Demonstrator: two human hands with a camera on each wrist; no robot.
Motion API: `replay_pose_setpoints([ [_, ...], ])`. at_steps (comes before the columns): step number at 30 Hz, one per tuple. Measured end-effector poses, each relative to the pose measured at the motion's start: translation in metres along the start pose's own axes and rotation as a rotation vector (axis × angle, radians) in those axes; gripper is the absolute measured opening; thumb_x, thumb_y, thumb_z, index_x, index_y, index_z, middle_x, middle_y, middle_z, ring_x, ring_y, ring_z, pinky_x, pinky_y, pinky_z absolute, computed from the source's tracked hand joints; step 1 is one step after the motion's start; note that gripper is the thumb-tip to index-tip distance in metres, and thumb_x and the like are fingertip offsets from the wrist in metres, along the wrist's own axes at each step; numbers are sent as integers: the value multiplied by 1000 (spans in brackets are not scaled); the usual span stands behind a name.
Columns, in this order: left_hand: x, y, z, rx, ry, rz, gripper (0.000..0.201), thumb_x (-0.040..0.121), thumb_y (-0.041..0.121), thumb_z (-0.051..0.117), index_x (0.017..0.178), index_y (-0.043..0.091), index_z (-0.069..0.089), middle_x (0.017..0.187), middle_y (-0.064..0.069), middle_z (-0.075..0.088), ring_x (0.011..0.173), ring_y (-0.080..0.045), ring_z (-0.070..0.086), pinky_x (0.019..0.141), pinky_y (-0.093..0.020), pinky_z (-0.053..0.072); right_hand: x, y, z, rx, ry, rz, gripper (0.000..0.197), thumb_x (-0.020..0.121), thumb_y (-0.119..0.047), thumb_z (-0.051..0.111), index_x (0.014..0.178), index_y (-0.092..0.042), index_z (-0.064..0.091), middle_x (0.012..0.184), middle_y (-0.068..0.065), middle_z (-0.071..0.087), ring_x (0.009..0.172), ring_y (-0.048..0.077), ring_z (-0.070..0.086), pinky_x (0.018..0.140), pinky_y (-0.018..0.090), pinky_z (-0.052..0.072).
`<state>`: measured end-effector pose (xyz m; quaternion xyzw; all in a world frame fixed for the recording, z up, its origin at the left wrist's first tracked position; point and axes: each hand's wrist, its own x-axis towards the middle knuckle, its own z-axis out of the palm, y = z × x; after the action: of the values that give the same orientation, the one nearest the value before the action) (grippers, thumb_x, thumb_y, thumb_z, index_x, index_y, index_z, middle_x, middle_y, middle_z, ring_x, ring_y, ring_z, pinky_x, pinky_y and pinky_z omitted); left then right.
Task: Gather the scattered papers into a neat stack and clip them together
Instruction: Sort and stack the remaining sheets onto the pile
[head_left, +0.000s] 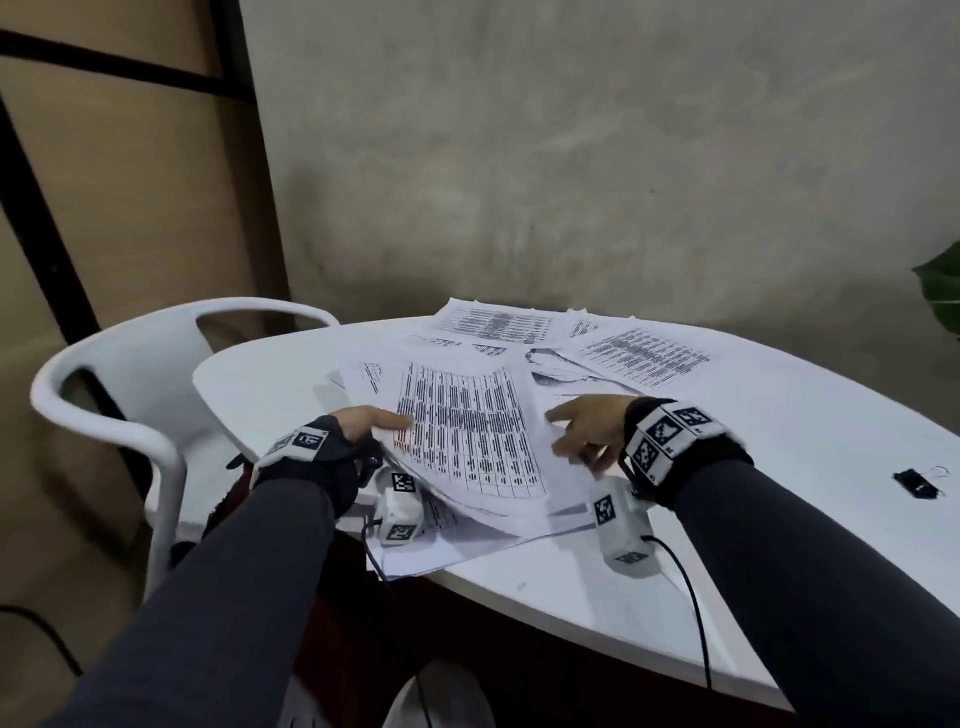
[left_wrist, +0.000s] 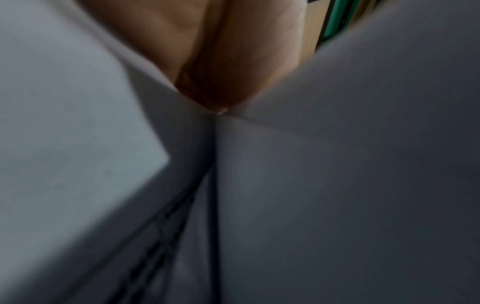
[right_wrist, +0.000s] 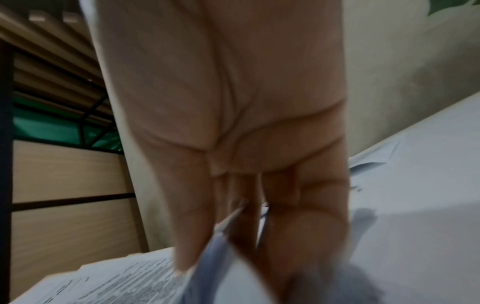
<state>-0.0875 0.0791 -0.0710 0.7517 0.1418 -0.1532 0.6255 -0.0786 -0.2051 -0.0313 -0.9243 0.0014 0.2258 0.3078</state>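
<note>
Two hands hold a loose bundle of printed sheets (head_left: 467, 441) over the near edge of the white table (head_left: 779, 467). The left hand (head_left: 358, 421) grips the left edge of the bundle, thumb lying on top of the uppermost sheet and the fingers out of sight beneath it. In the left wrist view the fingers (left_wrist: 228, 61) press between paper surfaces; that view is blurred and shows little else. The right hand (head_left: 589, 428) is at the right edge of the bundle with fingers extended and only slightly bent. In the right wrist view a sheet edge (right_wrist: 228, 222) passes between the fingers (right_wrist: 192, 216), so this hand holds paper as well. The uppermost sheet carries a dense printed grid and bows upward between the two hands.

Several further papers (head_left: 644, 356) lie flat and scattered on the far part of the table, overlapping one another and not aligned with the bundle. More sheets (head_left: 447, 551) lie under the bundle and overhang the near table edge.

One black binder clip (head_left: 917, 484) lies on the table well to the right of the right hand, apart from all paper.

One white plastic chair (head_left: 119, 410) stands at the left of the table. A green leaf (head_left: 943, 291) shows at the right border.
</note>
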Motion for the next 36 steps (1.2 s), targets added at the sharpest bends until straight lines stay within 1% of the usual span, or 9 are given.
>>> replay_pose_setpoints([
  [3, -3, 1, -1, 137, 131, 44, 36, 72, 18, 77, 96, -5, 63, 44, -9, 51, 43, -23, 43, 44, -23, 35, -3, 5, -2, 42, 50, -26, 64, 88, -18, 64, 145, -15, 35, 95, 13, 70, 79, 17, 68, 66, 24, 54],
  [7, -12, 13, 0, -146, -60, 284, 54, 61, -3, 77, 112, -6, 59, 79, -12, 73, 82, -28, 67, 69, -41, 59, -2, 16, -24, 104, 352, -143, 93, 79, -45, 70, 150, -12, 19, 151, 11, 36, 135, 27, 40, 109, 38, 35],
  [13, -40, 74, 18, -190, -151, 597, 46, 51, -7, 75, 95, 5, 65, 80, -7, 75, 76, -23, 70, 76, -39, 59, -25, 6, -52, 760, 316, -454, 111, 26, -45, 94, 121, 0, 57, 105, 12, 73, 97, 26, 70, 89, 38, 55],
  [16, -53, 100, 26, -151, -28, 708, 43, 62, -7, 76, 101, 5, 64, 94, -9, 69, 97, -30, 63, 93, -42, 51, -48, -7, -65, 854, 505, -534, 65, 46, -25, 88, 99, 4, 63, 79, 7, 74, 71, 20, 71, 73, 34, 57],
  [19, -57, 119, 29, -156, 17, 809, 38, 63, -1, 79, 96, 9, 63, 86, -1, 71, 90, -23, 66, 84, -34, 54, -63, -18, -71, 817, 640, -636, 18, 74, -13, 76, 83, -12, 61, 86, 5, 68, 81, 21, 65, 83, 35, 54],
  [24, -61, 117, 33, -115, -51, 793, 87, 11, 50, 89, 88, 19, 63, 78, 6, 75, 76, -5, 71, 82, -22, 55, -70, -9, -66, 715, 651, -605, 30, 80, -18, 72, 66, -7, 48, 54, -12, 62, 47, -7, 54, 63, 13, 46],
  [29, -61, 121, 37, -171, -30, 803, 122, 9, 57, 87, 115, 6, 55, 98, 1, 68, 97, -16, 65, 104, -38, 44, -74, -17, -66, 692, 699, -665, 33, 75, -21, 77, 103, -14, 62, 100, 2, 70, 83, 4, 68, 84, 22, 55],
  [32, -64, 132, 41, -254, -20, 849, 128, 11, 55, 88, 122, 4, 50, 99, 3, 69, 86, -5, 69, 91, -27, 52, -75, -30, -73, 762, 716, -712, 36, 75, -19, 77, 102, -22, 53, 103, -1, 67, 95, 14, 66, 89, 27, 54],
  [36, -54, 115, 45, -331, 22, 804, 128, 18, 53, 89, 130, 12, 41, 119, -5, 64, 107, -16, 64, 99, -34, 47, -59, -23, -64, 811, 726, -663, 95, 55, -46, 86, 130, -11, 38, 127, 7, 59, 113, 19, 61, 101, 35, 48],
])
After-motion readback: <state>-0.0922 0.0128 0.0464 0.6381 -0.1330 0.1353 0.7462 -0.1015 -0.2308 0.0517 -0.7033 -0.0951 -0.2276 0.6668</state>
